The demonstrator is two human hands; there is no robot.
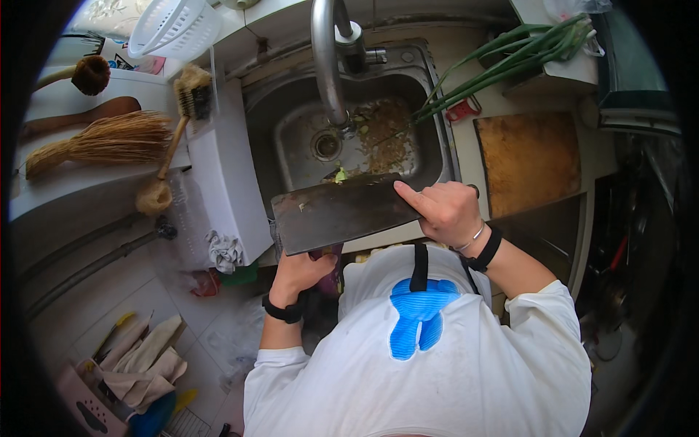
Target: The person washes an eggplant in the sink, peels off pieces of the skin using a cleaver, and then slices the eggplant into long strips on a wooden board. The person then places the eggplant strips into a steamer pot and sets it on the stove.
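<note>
My right hand [449, 210] grips the handle of a dark-bladed cleaver [344, 216], index finger stretched along the blade. The blade lies flat across the front rim of a stainless steel sink, as seen from above. Just below its left end is my left hand [303, 270], whose fingers are partly hidden by the blade. Something purple [329, 281] shows beside that hand; whether I hold it is unclear. Wet brown and green scraps [387, 136] cover the sink bottom right of the drain [326, 146]. A pale green leaf piece [341, 175] sits near the blade.
A curved faucet [322, 49] arches over the sink. Green onions [513, 60] reach over its right rim, near a red-handled tool [463, 111] and a worn wooden board [532, 161]. At left lie a straw whisk broom [104, 141], a brush [192, 93] and a white basket [180, 33].
</note>
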